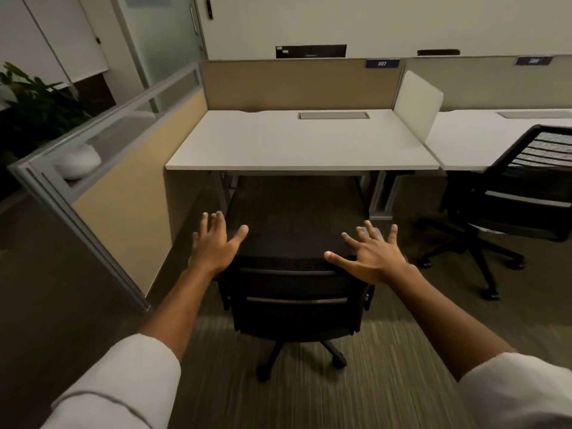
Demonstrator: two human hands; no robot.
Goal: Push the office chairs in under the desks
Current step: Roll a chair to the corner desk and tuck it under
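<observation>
A black mesh office chair [295,305] stands in front of a white desk [301,140], its back toward me and its seat partly under the desk's front edge. My left hand [216,243] hovers at the left top corner of the chair's back, fingers spread. At the right top corner my right hand [370,253] is also spread, palm down. Neither hand grips the chair; whether they touch it I cannot tell. A second black office chair [507,205] stands at the right, pulled out and turned from the neighbouring desk [483,134].
A low partition [102,168] with a glass strip borders the desk on the left, a beige panel [297,85] behind it. A white divider [418,103] separates the two desks. A plant [34,103] stands far left. Striped carpet [387,382] covers the floor.
</observation>
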